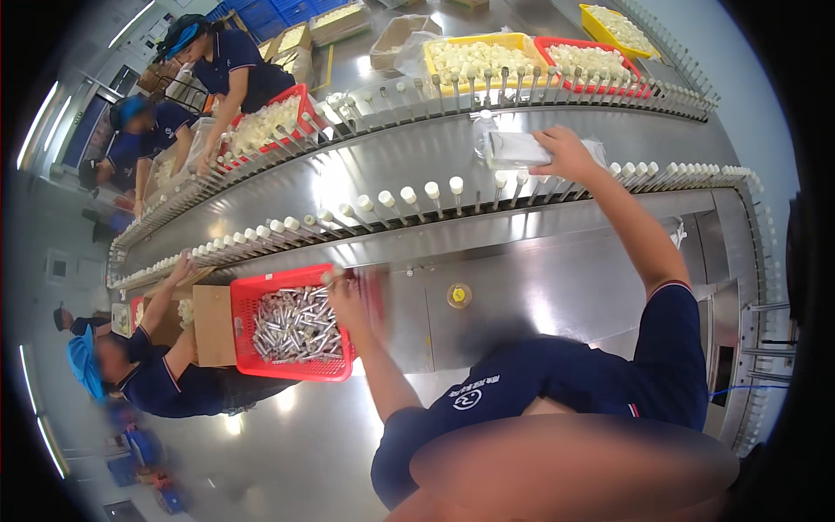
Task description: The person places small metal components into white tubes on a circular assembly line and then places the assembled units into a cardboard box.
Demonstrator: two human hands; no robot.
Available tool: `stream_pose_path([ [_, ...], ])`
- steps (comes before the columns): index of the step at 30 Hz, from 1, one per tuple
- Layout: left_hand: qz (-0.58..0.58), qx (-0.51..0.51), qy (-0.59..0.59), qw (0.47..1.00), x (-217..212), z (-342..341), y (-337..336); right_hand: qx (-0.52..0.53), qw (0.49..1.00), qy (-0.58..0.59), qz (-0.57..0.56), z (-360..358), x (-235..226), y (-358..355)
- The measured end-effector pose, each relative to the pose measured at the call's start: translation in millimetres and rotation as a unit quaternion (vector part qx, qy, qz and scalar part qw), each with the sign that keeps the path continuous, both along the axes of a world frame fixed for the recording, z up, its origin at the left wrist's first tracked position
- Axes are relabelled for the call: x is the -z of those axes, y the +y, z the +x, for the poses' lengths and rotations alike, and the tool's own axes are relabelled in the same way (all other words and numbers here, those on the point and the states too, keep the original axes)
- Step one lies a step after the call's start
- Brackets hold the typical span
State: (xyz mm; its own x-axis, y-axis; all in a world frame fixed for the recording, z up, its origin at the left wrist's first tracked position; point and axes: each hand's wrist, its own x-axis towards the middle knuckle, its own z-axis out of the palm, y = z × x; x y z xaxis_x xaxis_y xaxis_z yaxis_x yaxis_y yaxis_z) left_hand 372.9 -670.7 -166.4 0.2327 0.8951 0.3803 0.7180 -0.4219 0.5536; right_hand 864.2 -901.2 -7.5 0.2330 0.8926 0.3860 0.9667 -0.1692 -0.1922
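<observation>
My right hand (pixel 565 154) reaches across the row of upright pegs, its fingers and thumb around the edge of a flat white packet (pixel 515 150) in clear wrapping. A clear plastic bottle (pixel 484 132) is beside the packet's left end. Nearer to me, my left hand (pixel 350 304) is by the right rim of a red plastic basket (pixel 247 358), slightly blurred. Its fingers look pinched around a small pale piece that I cannot make out. Many loose metal tubes (pixel 296 324) fill the basket.
A curved conveyor line carries metal pegs with white caps (pixel 432 189). Beyond it stand a yellow basket (pixel 432 66) and a red basket (pixel 541 45) of white parts. A cardboard box (pixel 214 325) adjoins the near basket. A co-worker (pixel 165 374) works at left; others stand farther back.
</observation>
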Motion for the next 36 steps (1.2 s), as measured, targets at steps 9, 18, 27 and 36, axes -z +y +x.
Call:
stream_pose_path([
  [9, -0.138, -0.014, -0.087, 0.986, 4.3, 22.1, 40.1, 0.039, 0.995, -0.028, -0.091, 6.3, 31.3, -9.3],
  [18, -0.068, 0.017, -0.216, 0.974, 17.9, 144.7, 100.8, -0.018, 0.998, -0.058, -0.013, -33.3, -0.7, 51.3],
  [27, 0.120, 0.011, -0.260, 0.958, -33.9, 80.1, 41.9, -0.013, 0.997, -0.028, -0.065, -32.2, 34.8, 44.1],
  [36, 0.005, -0.323, -0.024, 0.946, 81.9, -122.6, 53.1, -0.027, 0.998, -0.056, 0.009, -53.4, 24.5, 88.5],
])
